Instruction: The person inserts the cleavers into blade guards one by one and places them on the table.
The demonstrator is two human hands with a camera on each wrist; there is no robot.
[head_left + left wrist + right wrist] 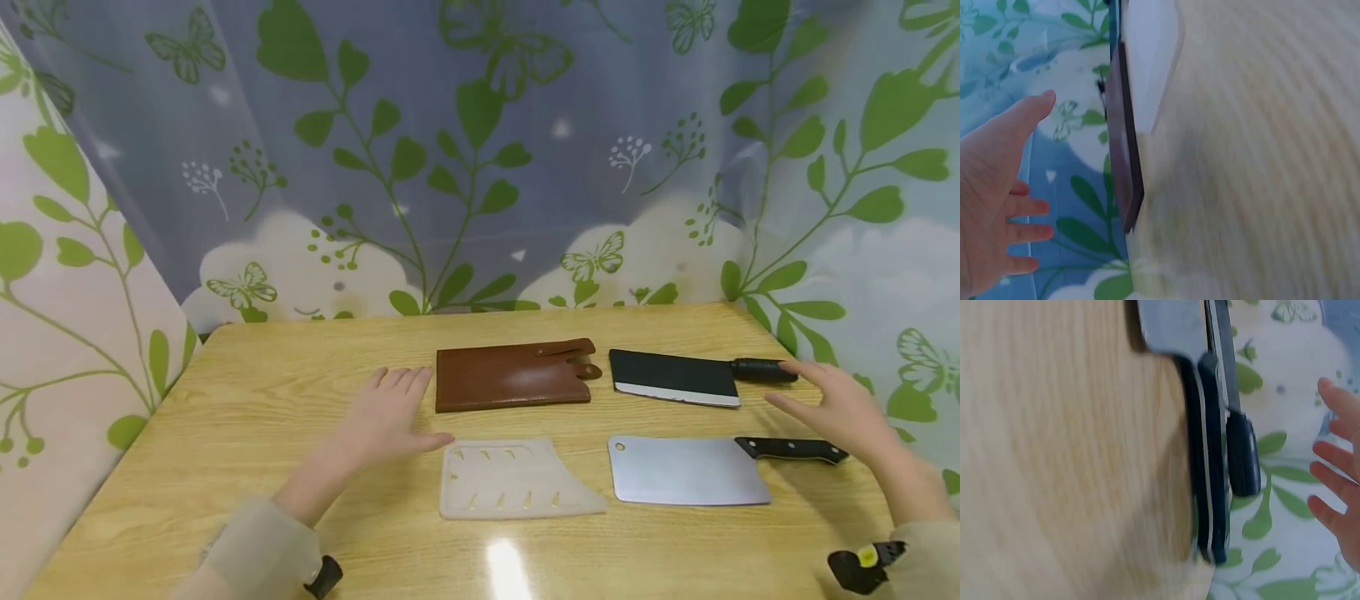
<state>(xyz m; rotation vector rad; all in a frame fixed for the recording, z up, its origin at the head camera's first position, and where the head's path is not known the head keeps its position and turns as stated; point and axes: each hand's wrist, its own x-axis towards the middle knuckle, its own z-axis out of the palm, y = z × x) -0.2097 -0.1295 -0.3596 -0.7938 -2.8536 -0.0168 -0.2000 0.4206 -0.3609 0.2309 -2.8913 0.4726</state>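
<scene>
My left hand (pixel 390 421) hovers over the table with fingers spread, just left of a brown leather sheath (pixel 510 379) and a whitish plastic blade cover (pixel 510 483). The left wrist view shows its palm and thumb holding nothing. On the right, my right hand (pixel 847 408) reaches over the handle ends of two cleavers, its fingers extended and parted. The farther is a black-bladed cleaver (pixel 675 373) with a pale edge and a round black handle. Nearer lies a silver cleaver (pixel 682 471) with a riveted black handle. In the right wrist view both handles (pixel 1207 462) lie apart from the fingers.
All four sit on a light wood table (pixel 360 542), sheath and cover left of the cleavers. A leaf-and-butterfly patterned curtain (pixel 390 167) hangs behind the table's far edge and along both sides. Black wrist straps (pixel 862 571) show at my cuffs.
</scene>
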